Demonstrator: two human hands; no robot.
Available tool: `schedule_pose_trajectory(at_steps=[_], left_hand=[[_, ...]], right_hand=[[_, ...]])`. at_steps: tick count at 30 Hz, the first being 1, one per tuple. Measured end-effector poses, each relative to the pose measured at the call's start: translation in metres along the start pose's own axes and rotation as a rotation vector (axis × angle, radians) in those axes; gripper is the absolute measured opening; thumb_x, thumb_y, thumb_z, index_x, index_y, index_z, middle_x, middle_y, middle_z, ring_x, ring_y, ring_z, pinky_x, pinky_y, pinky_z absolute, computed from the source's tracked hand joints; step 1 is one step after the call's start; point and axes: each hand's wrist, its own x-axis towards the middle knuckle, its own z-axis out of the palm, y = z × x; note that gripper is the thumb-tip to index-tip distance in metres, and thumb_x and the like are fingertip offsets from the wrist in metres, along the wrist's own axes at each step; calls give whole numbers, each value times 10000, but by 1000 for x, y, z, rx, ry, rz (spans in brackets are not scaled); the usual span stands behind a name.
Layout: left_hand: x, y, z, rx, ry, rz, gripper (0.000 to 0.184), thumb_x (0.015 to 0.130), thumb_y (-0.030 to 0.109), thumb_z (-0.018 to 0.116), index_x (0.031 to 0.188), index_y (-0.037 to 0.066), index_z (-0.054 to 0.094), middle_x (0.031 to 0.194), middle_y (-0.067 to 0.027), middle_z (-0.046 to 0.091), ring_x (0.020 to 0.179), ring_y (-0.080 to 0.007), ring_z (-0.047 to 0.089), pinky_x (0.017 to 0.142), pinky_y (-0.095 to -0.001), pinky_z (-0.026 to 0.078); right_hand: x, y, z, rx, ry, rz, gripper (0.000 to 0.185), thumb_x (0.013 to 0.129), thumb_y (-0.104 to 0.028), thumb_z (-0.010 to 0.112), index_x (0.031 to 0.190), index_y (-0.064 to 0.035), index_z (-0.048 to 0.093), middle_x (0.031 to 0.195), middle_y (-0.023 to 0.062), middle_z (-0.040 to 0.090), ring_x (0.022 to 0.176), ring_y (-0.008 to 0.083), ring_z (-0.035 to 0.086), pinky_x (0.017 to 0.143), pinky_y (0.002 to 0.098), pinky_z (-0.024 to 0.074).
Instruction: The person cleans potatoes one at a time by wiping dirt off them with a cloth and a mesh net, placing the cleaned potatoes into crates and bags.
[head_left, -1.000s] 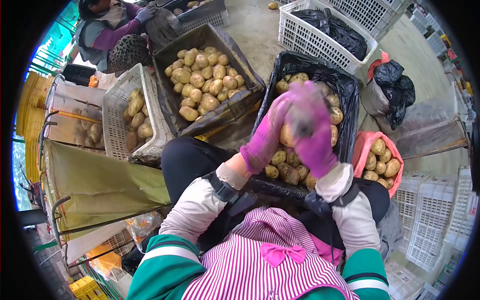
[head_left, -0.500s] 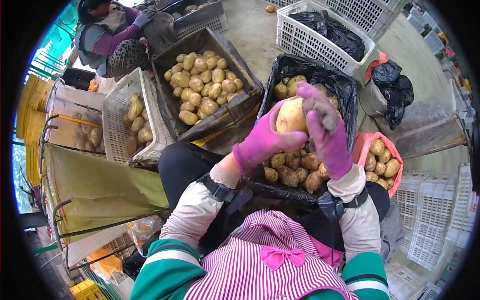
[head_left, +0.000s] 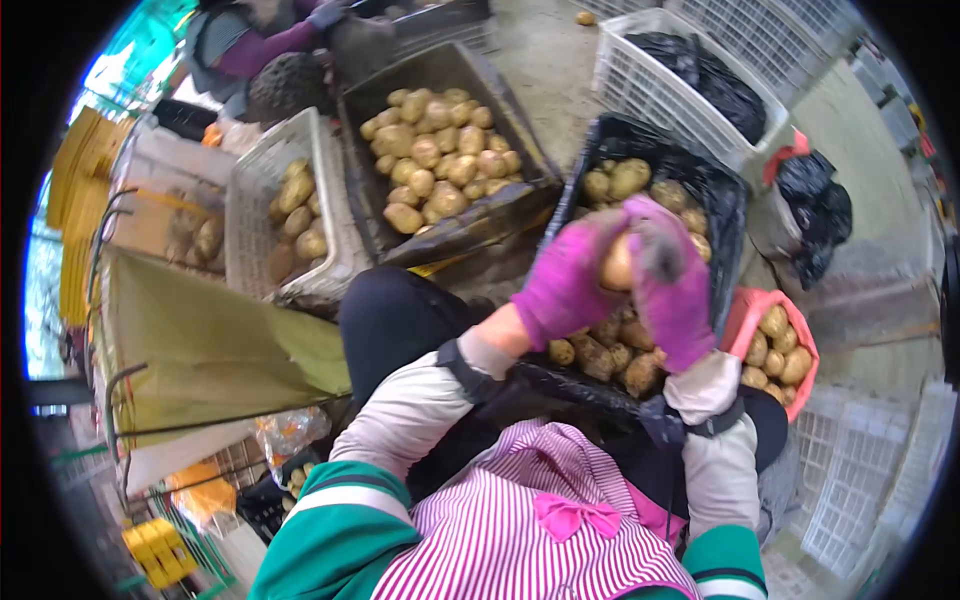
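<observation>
Concrete floor (head_left: 550,80), occupied by stacked white crates (head_left: 775,45) at the upper right. Also listed: one dark-lined crate (head_left: 362,212) of potatoes (head_left: 440,160); one white crate (head_left: 248,225), part filled; one red bag (head_left: 808,378), filled with more; one co-worker (head_left: 245,52), upper left.

Item in hand: single potato (head_left: 617,265), held between both hands above a black-lined crate (head_left: 728,215). By the left hand (head_left: 566,282) it is cupped from one side, fingers curled around it, tips hidden. By the right hand (head_left: 682,295) its other side is partly covered, fingers raised; whether they are pressed to the skin cannot be told. Dark grey patch (head_left: 660,258) at that hand: cloth or soiled glove, undetermined.

Hazards, as judged: the potato could be lost if the left grip were slackened under pressure from the right, its rounded form being poorly held by knit. Bruising could be caused by a drop onto those below.
</observation>
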Motion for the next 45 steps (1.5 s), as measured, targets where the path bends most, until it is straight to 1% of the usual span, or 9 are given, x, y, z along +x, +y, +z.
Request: schedule_pose_trajectory(at_steps=[6,13,21,26,30,32,37,42,45], left_hand=[[0,7,-5,-90,-200,-85,779,601,115,816,1296,52,469,1210,-147,563,1125,-308,557,942,-394,463],[21,-112,-66,-475,274,-1122,409,780,335,749,1062,71,616,865,-45,621,696,-158,624,603,-279,528],[-18,-168,-63,186,265,-812,485,854,305,658,1210,-4,544,1027,-99,624,884,-169,606,704,-279,504],[20,-46,9,-76,-380,-760,445,855,260,618,1192,-27,575,1106,-152,647,1026,-204,608,894,-309,467],[5,-108,106,197,-932,-630,415,855,277,583,1177,16,601,1075,-197,652,1017,-283,633,894,-375,482],[-15,-139,152,357,-1040,-586,401,842,294,573,1145,35,620,1085,-203,648,1022,-331,627,887,-414,488],[-40,-161,196,630,-1508,-532,466,767,337,608,1137,56,641,1185,-194,618,1079,-357,602,905,-429,485],[-104,-241,220,563,-1179,-331,426,757,307,604,1090,50,670,1158,-188,633,1027,-321,636,857,-399,508],[-74,-239,222,320,-1199,-694,370,729,273,655,1048,85,653,1030,-131,646,916,-275,638,784,-379,522]], right_hand=[[13,32,-22,201,-14,680,276,925,-268,611,1051,-31,674,884,54,688,741,96,563,687,251,448],[12,9,-34,304,143,633,304,932,-253,601,1139,-33,636,913,84,699,818,100,611,772,229,458],[35,-38,-94,371,252,562,425,965,-319,515,1275,-29,498,1109,142,626,907,193,634,781,320,535],[39,-48,-131,329,453,441,446,983,-328,471,1281,1,514,1113,111,642,989,173,609,855,291,494],[33,-45,-138,279,530,315,238,963,-227,527,1141,-81,587,992,68,667,724,116,651,555,220,517],[34,-64,-128,-33,483,411,383,984,-306,485,1206,-13,593,1060,76,667,939,138,616,851,247,467],[30,-55,-147,207,543,411,408,993,-308,459,1240,0,558,1080,98,660,935,167,624,870,293,470],[4,-36,-182,-297,420,118,432,1010,-300,388,1260,24,525,1128,159,627,980,217,611,928,322,448],[-6,-40,-201,-119,533,345,462,1018,-290,348,1290,64,466,1151,185,605,1029,238,587,941,338,443]])
